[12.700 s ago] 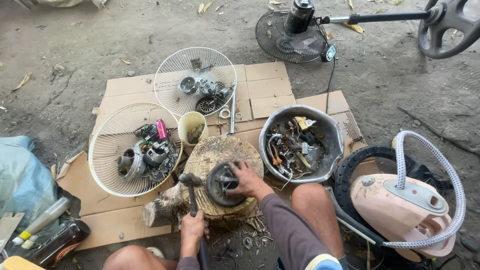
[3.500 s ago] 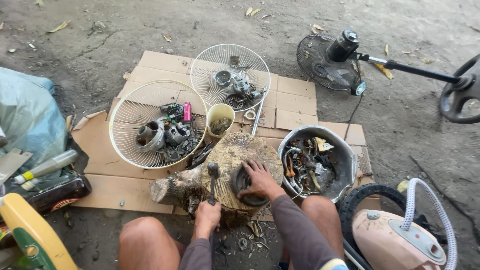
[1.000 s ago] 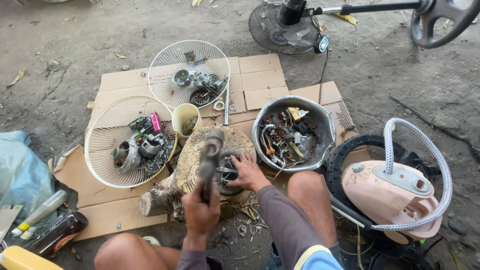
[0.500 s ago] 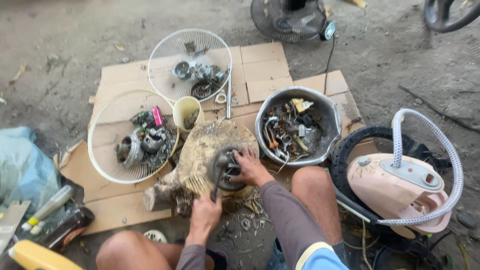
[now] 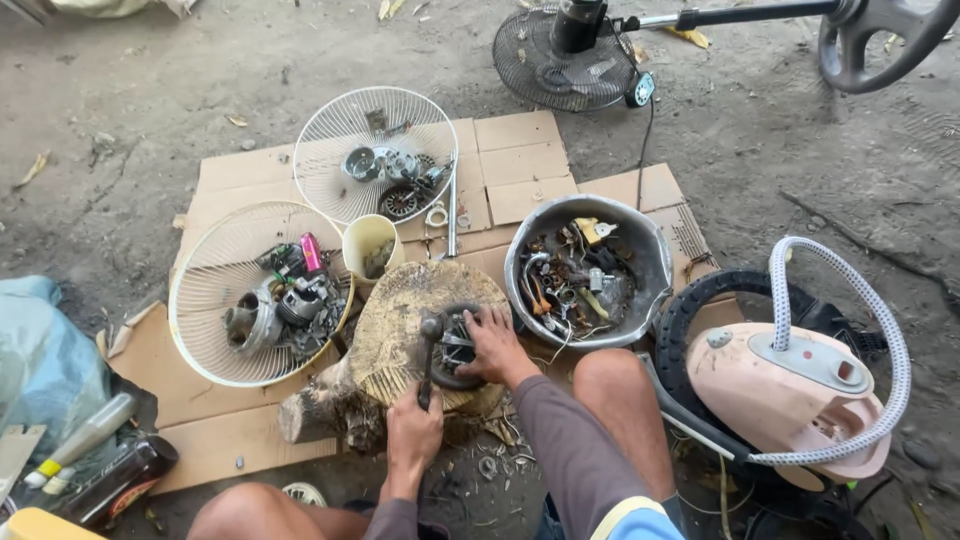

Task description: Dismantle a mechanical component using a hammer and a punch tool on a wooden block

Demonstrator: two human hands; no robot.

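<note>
Head view: your left hand [image 5: 413, 435] is closed around the handle of a hammer [image 5: 428, 352], whose head sits at the left edge of a round motor part [image 5: 455, 345]. Your right hand [image 5: 495, 345] lies over that motor part, fingers curled down on it, pinning it to the top of a wood stump [image 5: 395, 340]. The stump stands on flattened cardboard [image 5: 530, 165] between your knees. To its left lies a white fan guard [image 5: 225, 290] heaped with metal parts; a second fan guard [image 5: 375, 150] sits farther up. A yellow cup [image 5: 365, 245] stands just beside the stump. A metal bowl [image 5: 585, 270] of wires and scrap sits to the right, near a pink steamer [image 5: 790, 385].
</note>
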